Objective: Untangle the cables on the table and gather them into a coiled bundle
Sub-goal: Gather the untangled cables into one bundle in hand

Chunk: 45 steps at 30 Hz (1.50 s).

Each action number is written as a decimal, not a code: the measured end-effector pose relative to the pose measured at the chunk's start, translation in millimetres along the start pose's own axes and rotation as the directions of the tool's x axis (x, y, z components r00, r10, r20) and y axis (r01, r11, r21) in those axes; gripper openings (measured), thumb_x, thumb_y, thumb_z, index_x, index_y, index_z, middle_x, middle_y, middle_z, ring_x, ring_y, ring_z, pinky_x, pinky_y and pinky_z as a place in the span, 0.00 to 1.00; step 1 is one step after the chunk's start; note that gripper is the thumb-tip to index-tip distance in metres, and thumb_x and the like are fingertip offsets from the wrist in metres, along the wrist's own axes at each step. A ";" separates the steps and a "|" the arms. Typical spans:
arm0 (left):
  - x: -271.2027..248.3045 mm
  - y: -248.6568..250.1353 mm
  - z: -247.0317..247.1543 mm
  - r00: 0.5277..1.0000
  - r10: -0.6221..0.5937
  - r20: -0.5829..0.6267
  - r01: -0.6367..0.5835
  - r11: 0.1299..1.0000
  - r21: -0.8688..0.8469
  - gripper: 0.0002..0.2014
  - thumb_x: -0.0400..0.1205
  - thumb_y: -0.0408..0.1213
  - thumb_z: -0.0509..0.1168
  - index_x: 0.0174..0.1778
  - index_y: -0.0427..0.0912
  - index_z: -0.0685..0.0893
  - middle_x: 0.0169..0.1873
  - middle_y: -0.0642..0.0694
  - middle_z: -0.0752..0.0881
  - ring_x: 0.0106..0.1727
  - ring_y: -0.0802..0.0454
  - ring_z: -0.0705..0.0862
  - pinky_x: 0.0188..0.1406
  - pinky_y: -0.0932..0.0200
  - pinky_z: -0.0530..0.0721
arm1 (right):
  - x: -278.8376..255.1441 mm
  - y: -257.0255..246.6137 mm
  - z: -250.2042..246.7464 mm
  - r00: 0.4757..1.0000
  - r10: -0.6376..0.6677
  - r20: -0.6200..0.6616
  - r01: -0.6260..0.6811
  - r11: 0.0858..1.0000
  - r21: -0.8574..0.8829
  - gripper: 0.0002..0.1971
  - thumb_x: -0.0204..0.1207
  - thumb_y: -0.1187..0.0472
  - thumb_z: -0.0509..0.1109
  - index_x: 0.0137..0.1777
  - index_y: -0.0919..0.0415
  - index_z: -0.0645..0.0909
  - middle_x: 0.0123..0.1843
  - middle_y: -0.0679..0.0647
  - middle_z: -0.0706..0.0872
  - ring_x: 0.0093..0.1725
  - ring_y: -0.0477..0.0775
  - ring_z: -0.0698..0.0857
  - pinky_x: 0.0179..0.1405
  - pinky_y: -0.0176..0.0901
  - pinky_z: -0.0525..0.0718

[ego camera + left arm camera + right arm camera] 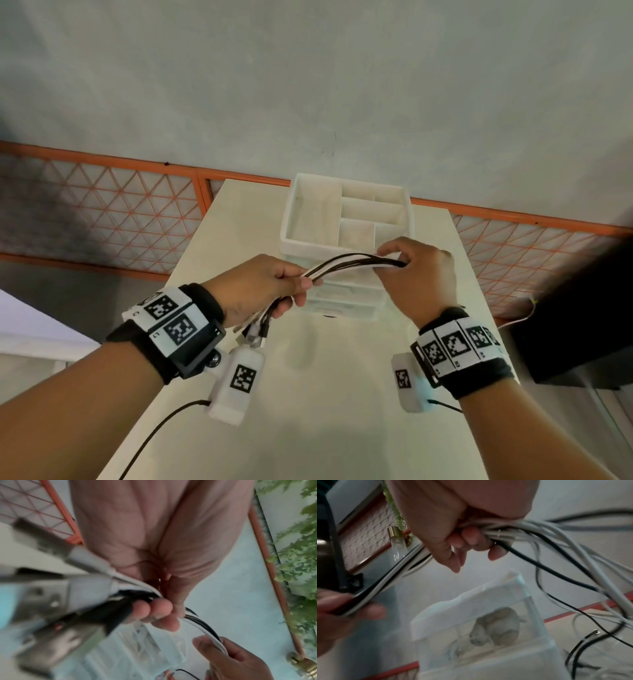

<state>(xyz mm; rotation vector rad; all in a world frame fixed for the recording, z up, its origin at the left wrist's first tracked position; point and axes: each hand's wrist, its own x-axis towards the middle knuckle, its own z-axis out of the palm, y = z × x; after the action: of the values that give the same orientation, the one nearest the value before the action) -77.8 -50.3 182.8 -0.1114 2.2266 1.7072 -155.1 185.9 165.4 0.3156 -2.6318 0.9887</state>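
- While we held them up above the white table (342, 394), the black and white cables (352, 262) ran as one straight bunch between our two hands.
- Our left hand (260, 287) had its fingers curled round the bunch near one end, and the plugs (255, 330) hung loose just below that fist.
- From the left wrist view those plugs (72, 601) sat blurred right by the camera, with our fingertips (154, 609) wrapped over the strands.
- Our right hand (418, 270) pinched the other end, thumb and curled fingers closed on the cables.
- On the right wrist view, we saw that grip (471, 538) clamp the bunch while loose black and white lengths (573, 568) trailed off down to the tabletop.
- Just beyond our hands stood a white drawer organiser (346, 219), its top tray split into compartments.
- Something pale lay inside its clear drawer (496, 626); we couldn't tell what.
- An orange lattice railing (102, 205) ran behind the table.
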 end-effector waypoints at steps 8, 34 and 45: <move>0.7 -19.1 -7.2 0.992 0.083 -0.100 -0.032 0.901 0.434 0.15 0.87 0.42 0.63 0.36 0.54 0.88 0.25 0.58 0.82 0.26 0.57 0.71 0.30 0.64 0.69 | -19.3 34.0 9.3 0.747 0.195 0.636 -0.047 0.969 -0.242 0.16 0.69 0.44 0.80 0.56 0.41 0.86 0.38 0.44 0.88 0.39 0.47 0.86 0.46 0.42 0.85; 6.2 -56.2 -6.5 0.987 -0.145 -0.068 0.159 0.930 0.332 0.27 0.87 0.62 0.49 0.64 0.48 0.83 0.61 0.55 0.85 0.66 0.52 0.82 0.67 0.55 0.73 | -8.1 -1.2 -14.9 0.982 0.130 0.134 -0.138 0.989 0.052 0.11 0.73 0.56 0.77 0.30 0.48 0.84 0.23 0.45 0.83 0.24 0.42 0.79 0.25 0.31 0.72; 10.5 34.9 42.9 0.942 0.209 -0.262 -0.250 0.959 -0.132 0.24 0.76 0.61 0.66 0.36 0.40 0.87 0.17 0.52 0.67 0.19 0.53 0.64 0.24 0.61 0.67 | -5.9 -40.6 -20.9 0.988 0.032 0.151 -0.101 0.873 0.478 0.18 0.68 0.63 0.84 0.41 0.61 0.74 0.28 0.58 0.78 0.26 0.57 0.71 0.24 0.47 0.73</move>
<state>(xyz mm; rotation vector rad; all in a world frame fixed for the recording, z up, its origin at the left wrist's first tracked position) -87.6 1.6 202.2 -0.1102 2.3470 2.1064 -132.6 170.5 202.5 0.4188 -2.4870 1.7102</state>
